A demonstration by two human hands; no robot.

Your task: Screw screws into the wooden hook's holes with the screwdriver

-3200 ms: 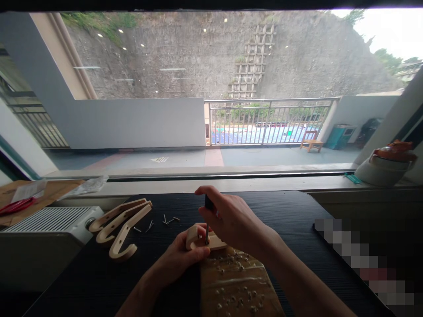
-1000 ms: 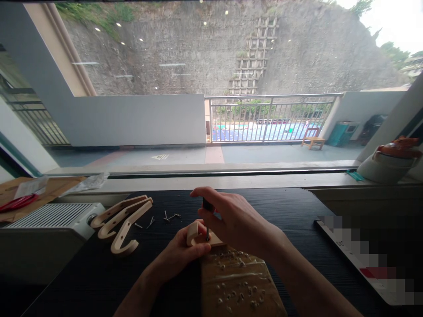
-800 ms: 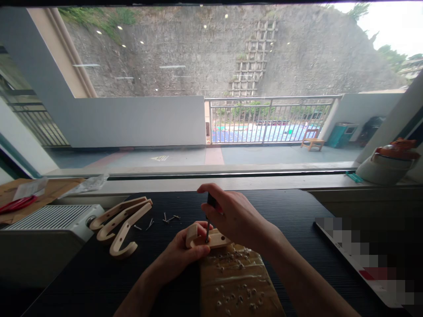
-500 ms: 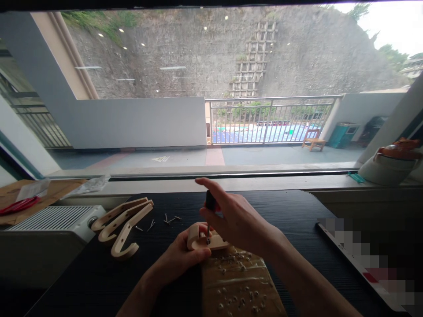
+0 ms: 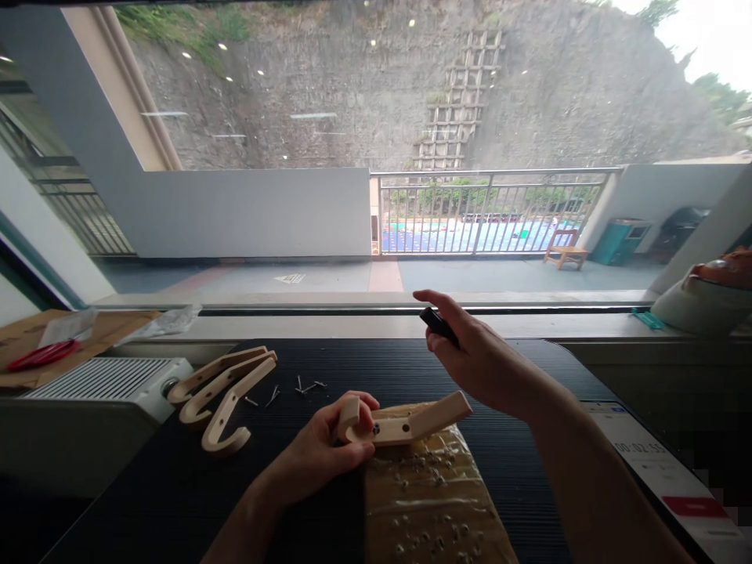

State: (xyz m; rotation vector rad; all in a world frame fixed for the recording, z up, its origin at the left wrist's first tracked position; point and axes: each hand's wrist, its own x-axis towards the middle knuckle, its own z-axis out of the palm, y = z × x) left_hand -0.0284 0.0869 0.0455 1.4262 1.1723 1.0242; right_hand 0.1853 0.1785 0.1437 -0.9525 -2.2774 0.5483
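Note:
My left hand [image 5: 332, 442] is closed round the curled end of a pale wooden hook [image 5: 440, 419], which rests on the near board. A screw [image 5: 377, 428] sits in one of the hook's holes; another hole beside it shows dark. The board [image 5: 428, 513] looks wrapped in clear tape and carries many small screw marks or bits of metal. Above and right of the hook, my right hand [image 5: 485, 356] grips a screwdriver [image 5: 438, 323] by its black handle, apart from the screw. The screwdriver's shaft is hidden.
Three more wooden hooks [image 5: 226, 439] lie at the left of the black table [image 5: 311, 501], with several loose screws [image 5: 302, 388] beside them. A phone or tablet [image 5: 640, 446] lies at the right. Red-handled scissors [image 5: 44, 355] rest on cardboard beyond a radiator [image 5: 106, 380].
My right hand has lifted the screwdriver off the screw and moved up and right, uncovering the hook's straight end. My left hand still grips the hook.

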